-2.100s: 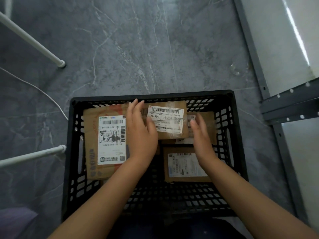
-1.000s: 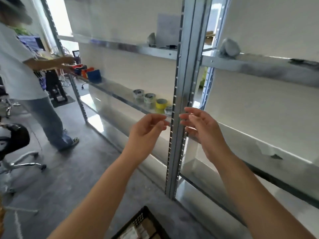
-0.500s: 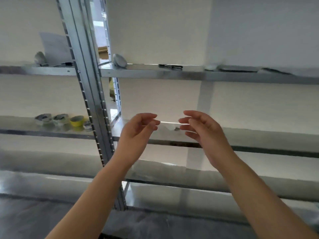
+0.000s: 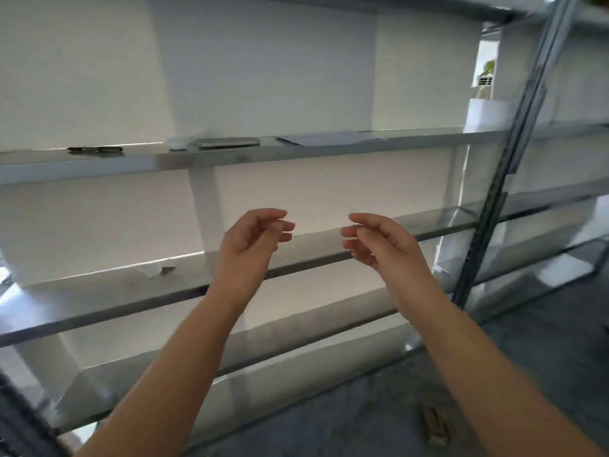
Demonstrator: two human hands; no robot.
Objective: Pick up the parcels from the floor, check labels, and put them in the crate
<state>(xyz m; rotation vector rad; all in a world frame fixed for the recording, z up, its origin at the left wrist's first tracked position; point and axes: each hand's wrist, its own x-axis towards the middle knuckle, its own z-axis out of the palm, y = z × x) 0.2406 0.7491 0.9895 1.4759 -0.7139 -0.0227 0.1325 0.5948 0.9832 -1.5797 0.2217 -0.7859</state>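
While left hand (image 4: 252,240) hovers half-curled, right hand (image 4: 379,242) likewise

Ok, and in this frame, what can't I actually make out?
Head view only.
1. The crate and parcels: none in frame; the camera faces the shelving.
2. The flat items on the upper shelf: too blurred and small to identify.
3. The brownish object on the floor: motion-blurred, near the bottom edge.
4. The upright post: smeared by blur, cut off by the top edge.

Both bare hands raised mid-frame — left hand (image 4: 253,239), right hand (image 4: 379,242), fingers loosely curled, holding nothing — before grey metal shelving (image 4: 296,151).
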